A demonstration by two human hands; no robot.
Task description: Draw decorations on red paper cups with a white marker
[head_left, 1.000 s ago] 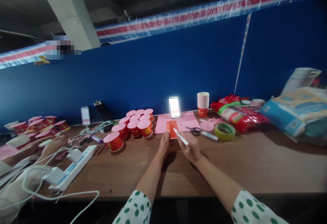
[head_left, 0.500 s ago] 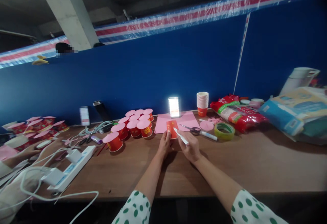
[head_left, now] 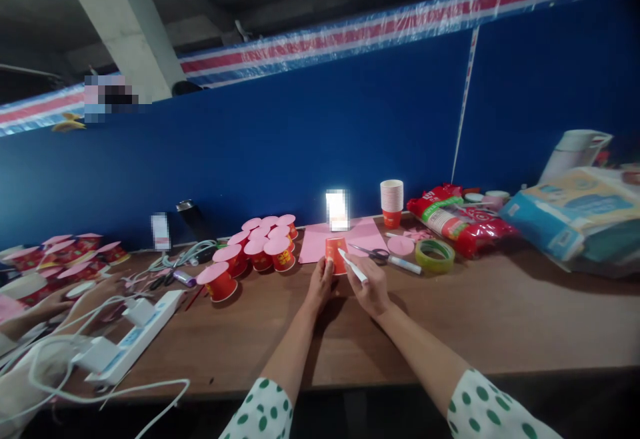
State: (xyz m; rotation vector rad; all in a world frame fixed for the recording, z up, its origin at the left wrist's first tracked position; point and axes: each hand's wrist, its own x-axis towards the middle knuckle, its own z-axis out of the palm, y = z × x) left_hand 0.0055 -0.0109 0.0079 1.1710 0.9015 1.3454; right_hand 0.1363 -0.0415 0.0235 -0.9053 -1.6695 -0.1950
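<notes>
Left hand (head_left: 321,283) pinches red paper cup (head_left: 335,255) above surface (head_left: 450,319), before pink sheet (head_left: 367,233). Right hand (head_left: 371,287) grips white pen (head_left: 353,266), tip at cup. Best: steady cup, light strokes.

- Brown wooden table (head_left: 500,319), spanning lower frame.
- Centre: pink-topped red cups (head_left: 260,245), pink paper sheet (head_left: 367,232), scissors (head_left: 373,253), tape roll (head_left: 435,255).
- Lower left: white power strip (head_left: 133,339).

Eight pink-lidded red cups (head_left: 260,244) are clustered on the table (head_left: 310,339); one cup stack (head_left: 391,200), one tape roll (head_left: 435,256), one scissors (head_left: 373,253) are counted.
</notes>
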